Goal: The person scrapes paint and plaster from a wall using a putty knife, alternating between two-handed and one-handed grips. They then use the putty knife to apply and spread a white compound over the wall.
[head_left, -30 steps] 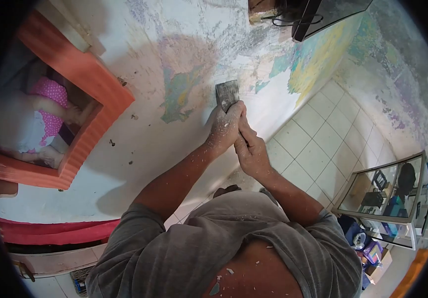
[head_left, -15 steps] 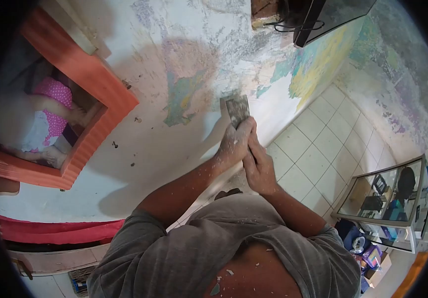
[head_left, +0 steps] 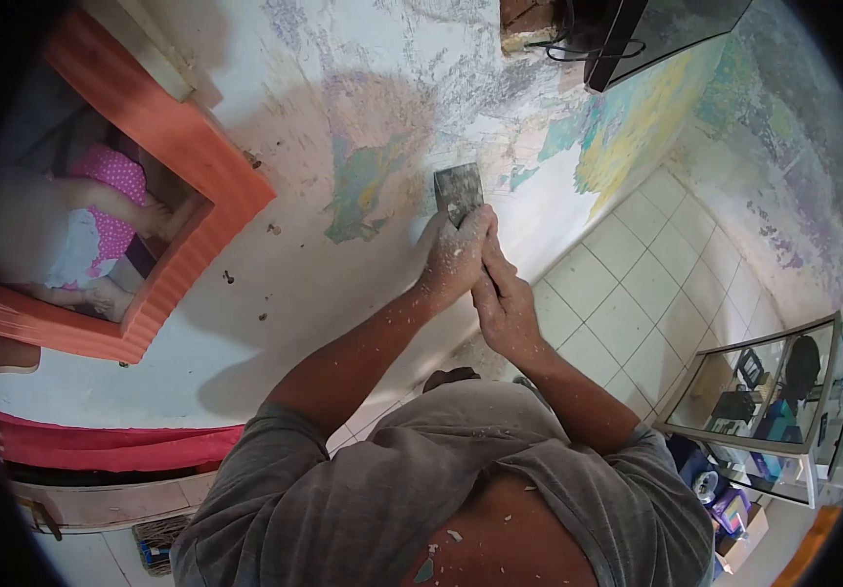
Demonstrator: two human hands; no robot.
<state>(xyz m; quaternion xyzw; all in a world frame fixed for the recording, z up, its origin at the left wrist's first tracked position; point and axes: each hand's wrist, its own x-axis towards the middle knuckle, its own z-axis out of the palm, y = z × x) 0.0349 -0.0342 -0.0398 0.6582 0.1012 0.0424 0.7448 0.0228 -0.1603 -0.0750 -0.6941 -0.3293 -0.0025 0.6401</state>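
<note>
My left hand (head_left: 456,256) is wrapped round a scraper (head_left: 459,188), close below its wide, dusty metal blade. Lower down, my right hand (head_left: 507,311) is closed round the handle end, which is mostly hidden by the fingers. The blade points up and lies close over the wall (head_left: 294,264), where white paint is partly gone. A patch of green and yellow old paint (head_left: 368,186) shows just left of the blade. White dust and flakes cover both hands and forearms.
At the left, another person (head_left: 113,220) in pink dotted clothes is in an orange-framed wall opening (head_left: 197,147). A dark screen (head_left: 666,39) with cables juts out at the top. A glass display case (head_left: 754,391) stands on the tiled floor (head_left: 627,264) at the right. Pink cloth (head_left: 128,450) hangs lower left.
The scraper has shifted slightly up and left along the wall, its blade now more upright and face-on. Both hands moved with it. The person in the opening has moved an arm.
</note>
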